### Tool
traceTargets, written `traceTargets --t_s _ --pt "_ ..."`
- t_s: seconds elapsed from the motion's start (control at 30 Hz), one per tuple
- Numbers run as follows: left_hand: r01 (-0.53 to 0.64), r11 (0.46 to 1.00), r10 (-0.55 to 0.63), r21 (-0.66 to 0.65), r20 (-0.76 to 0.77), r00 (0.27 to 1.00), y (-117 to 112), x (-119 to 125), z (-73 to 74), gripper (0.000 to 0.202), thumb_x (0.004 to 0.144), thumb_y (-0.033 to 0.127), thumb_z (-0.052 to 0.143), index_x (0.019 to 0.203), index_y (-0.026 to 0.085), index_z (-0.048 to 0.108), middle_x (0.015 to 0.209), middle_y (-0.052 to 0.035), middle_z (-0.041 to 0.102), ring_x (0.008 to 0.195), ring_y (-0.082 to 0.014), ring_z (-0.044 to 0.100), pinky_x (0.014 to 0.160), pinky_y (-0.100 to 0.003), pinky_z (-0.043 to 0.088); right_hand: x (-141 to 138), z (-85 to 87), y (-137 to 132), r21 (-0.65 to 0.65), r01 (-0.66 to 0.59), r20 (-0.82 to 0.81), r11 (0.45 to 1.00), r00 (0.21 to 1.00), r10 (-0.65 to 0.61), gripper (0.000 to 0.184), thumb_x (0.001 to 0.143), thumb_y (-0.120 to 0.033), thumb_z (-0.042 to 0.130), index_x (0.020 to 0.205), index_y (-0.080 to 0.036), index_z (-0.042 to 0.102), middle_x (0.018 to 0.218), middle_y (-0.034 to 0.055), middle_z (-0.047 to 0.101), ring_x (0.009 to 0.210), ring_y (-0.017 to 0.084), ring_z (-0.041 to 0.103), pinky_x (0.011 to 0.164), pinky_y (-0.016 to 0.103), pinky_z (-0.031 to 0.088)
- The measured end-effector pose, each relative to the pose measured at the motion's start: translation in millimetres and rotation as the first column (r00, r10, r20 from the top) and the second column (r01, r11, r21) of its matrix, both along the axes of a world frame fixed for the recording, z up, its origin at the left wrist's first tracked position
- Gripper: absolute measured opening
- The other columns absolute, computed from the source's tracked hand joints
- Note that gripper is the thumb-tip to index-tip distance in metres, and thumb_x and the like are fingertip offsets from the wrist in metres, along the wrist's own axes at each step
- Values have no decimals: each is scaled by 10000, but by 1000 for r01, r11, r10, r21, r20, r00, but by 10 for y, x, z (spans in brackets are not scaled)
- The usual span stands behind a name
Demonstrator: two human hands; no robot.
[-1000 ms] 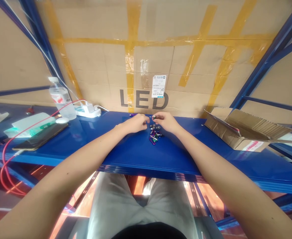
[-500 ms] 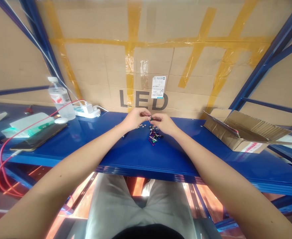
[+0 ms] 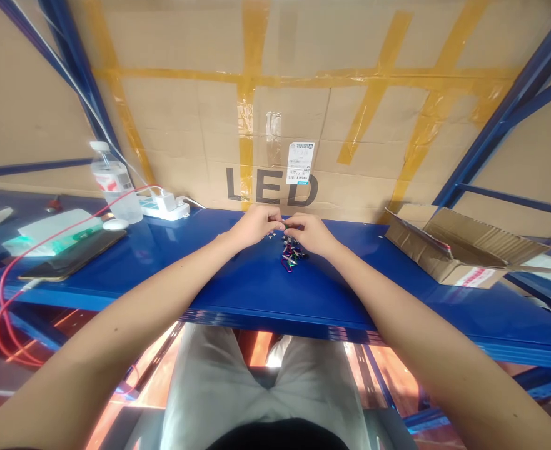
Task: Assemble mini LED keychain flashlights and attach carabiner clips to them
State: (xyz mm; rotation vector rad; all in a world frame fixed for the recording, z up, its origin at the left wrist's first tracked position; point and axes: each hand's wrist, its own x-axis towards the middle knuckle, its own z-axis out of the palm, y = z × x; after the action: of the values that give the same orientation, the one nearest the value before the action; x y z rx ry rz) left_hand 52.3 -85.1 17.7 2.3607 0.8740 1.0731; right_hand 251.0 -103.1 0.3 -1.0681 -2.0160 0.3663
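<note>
My left hand (image 3: 257, 225) and my right hand (image 3: 313, 234) meet fingertip to fingertip above the blue tabletop (image 3: 261, 281). Both are closed in a pinch around a small dark-green piece (image 3: 285, 226), mostly covered by the fingers; its exact kind is too small to tell. Just below my right fingers lies a pile of shiny coloured metal clips (image 3: 292, 253), purple, green and red, looking like small carabiners. A few tiny silver bits (image 3: 270, 235) rest under my left hand, partly hidden by it.
An opened cardboard box (image 3: 463, 250) stands at the right. To the left are a plastic bottle (image 3: 116, 187), a power strip (image 3: 167, 208), a tissue pack (image 3: 54, 234) and a phone (image 3: 75, 256) with a red cable (image 3: 3, 281). A large taped carton (image 3: 200, 137) stands behind the table.
My left hand has shifted slightly to the right and down, covering more of the silver bits. Both hands keep their pinch on the small piece.
</note>
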Motion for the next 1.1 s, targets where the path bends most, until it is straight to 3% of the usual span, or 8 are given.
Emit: traceTargets --t_s 0.13,0.23,0.43,0.6,0.77,0.93,1.1 --pt "39 988 -23 -147 110 994 27 20 -53 192 800 300 715 698 169 619 598 8 626 555 -138 590 538 -272 457 10 12 -8 24 5 -27 1000 1000 -4 137 783 -247 674 834 -222 798 826 25 668 757 184 599 755 339 455" --pt "87 993 -77 -81 124 989 60 13 -68 173 788 291 721 711 164 633 677 -7 670 638 -149 617 602 -283 479 18 26 -25 7 -19 -47 1000 999 19 148 784 -259 662 828 -221 798 810 23 658 748 185 592 747 338 455" --pt "121 986 -123 119 8 992 61 -25 -24 102 815 224 688 737 161 671 795 -25 697 760 -159 619 712 -301 478 32 48 -25 -42 -83 -36 996 996 81 164 784 -258 620 771 -207 776 773 17 657 730 182 574 729 329 449" --pt "86 989 -88 123 9 996 36 -24 7 108 850 264 680 825 162 708 839 -45 717 765 -167 631 720 -313 495 41 47 0 -56 -46 -63 997 997 42 191 784 -272 623 839 -198 791 778 22 662 721 180 560 710 330 447" --pt "84 984 -81 160 -28 996 10 -7 27 110 870 179 623 889 170 731 900 -52 738 827 -176 669 772 -330 526 48 35 15 -54 -43 -77 998 996 39 188 771 -276 638 837 -191 793 764 20 659 723 180 567 706 328 455" --pt "123 977 -130 176 26 991 10 2 16 287 844 98 634 1111 167 716 1028 -67 772 939 -189 705 857 -351 545 51 30 31 -83 -64 -122 995 991 54 190 768 -313 661 825 -178 782 747 25 671 686 179 551 666 331 447" --pt "80 987 -91 138 81 993 -3 31 4 282 871 167 659 1149 162 704 1131 -87 757 1012 -196 703 919 -367 551 36 34 32 -104 -85 -175 991 982 66 213 766 -342 674 854 -179 779 729 20 664 650 168 535 635 327 459"
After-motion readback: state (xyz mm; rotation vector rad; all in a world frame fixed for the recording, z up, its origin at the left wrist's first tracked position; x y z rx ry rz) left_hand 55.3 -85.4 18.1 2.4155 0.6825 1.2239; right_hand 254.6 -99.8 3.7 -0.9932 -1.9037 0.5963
